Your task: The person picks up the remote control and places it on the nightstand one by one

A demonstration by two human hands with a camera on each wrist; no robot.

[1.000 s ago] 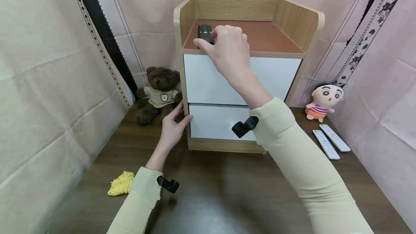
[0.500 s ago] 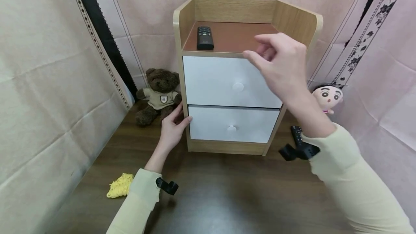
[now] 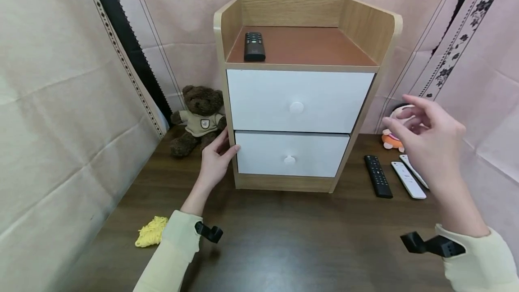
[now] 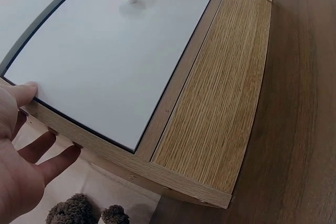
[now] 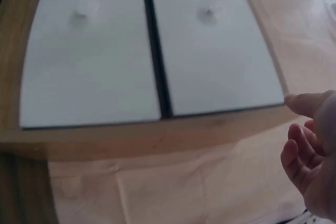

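A small wooden cabinet [image 3: 284,183] stands on the table, its two white drawers [image 3: 263,98] closed, each with a round knob. My left hand [image 3: 214,161] holds its left front edge. In the left wrist view, the thumb lies on the front and the other fingers [image 4: 60,163] reach along the side panel. On the reddish top, near the left wall, lies a black remote control [image 3: 254,48]. My right hand [image 3: 434,143] is in the air to the right of the cabinet, fingers loosely bent and holding nothing. It partly covers a cartoon figure [image 3: 391,140].
Right of the cabinet lie another black remote [image 3: 379,178] and two white remotes [image 3: 407,179]. A brown teddy bear [image 3: 200,102] sits against the cabinet's left side. Yellow yarn [image 3: 152,232] lies at the front left. Cloth curtains [image 3: 478,102] surround the table.
My right hand has left the black remote on the cabinet top and swung right and down, away from the cabinet. My left hand has stayed at the edge.
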